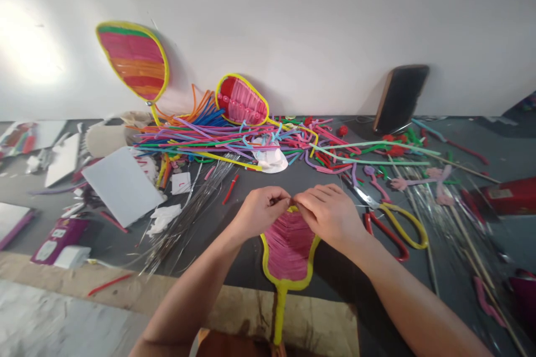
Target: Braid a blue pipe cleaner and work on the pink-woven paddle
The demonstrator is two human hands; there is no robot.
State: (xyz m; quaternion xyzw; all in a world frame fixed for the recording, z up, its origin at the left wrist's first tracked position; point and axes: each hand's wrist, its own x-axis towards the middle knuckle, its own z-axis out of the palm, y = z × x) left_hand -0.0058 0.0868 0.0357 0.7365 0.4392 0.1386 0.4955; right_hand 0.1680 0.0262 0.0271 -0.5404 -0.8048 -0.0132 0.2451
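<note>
Pink fan: It lies before the person at the middle of the dark surface (335,273), pink fan (288,248) face up, yellow rim (267,265) showing down both sides.
Left hand: From here I see the left hand (262,212) pinching the far tip, thumb against fingertips.
Right hand: The right hand (330,212) pinches there too, almost touching the other and covering more of the fan's side; any fine strand between them is too small to tell.
Fan's long axis: It runs from the pinched tip toward the person, the yellow handle (280,312) reaching past the surface's near edge; both hands are equally near the tip.
Far edge: Pipe cleaners (201,136) lie heaped, with a smartphone (400,100) upright farther right.
Toward the right edge: Scissors (376,204) lie just beyond the right hand.
</note>
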